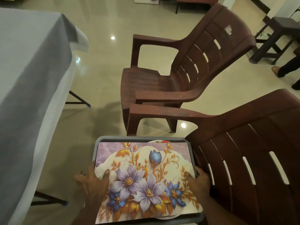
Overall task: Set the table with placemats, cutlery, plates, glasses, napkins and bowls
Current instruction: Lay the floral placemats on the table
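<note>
Item: grey tray [139,138] carrying a floral placemat [146,176] over plates (only rims show). Held low in front, long axis running away from the person. Left hand [93,181] grips the left rim, thumb on the mat; right hand [198,178] grips the right rim. Desk [24,78], cloth-covered, lies to the left, nearer the left hand.

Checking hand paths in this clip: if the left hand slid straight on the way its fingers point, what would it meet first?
Probably only more of the floral placemat that the left hand grips, then the gray tray far rim; depth is unclear.
</note>
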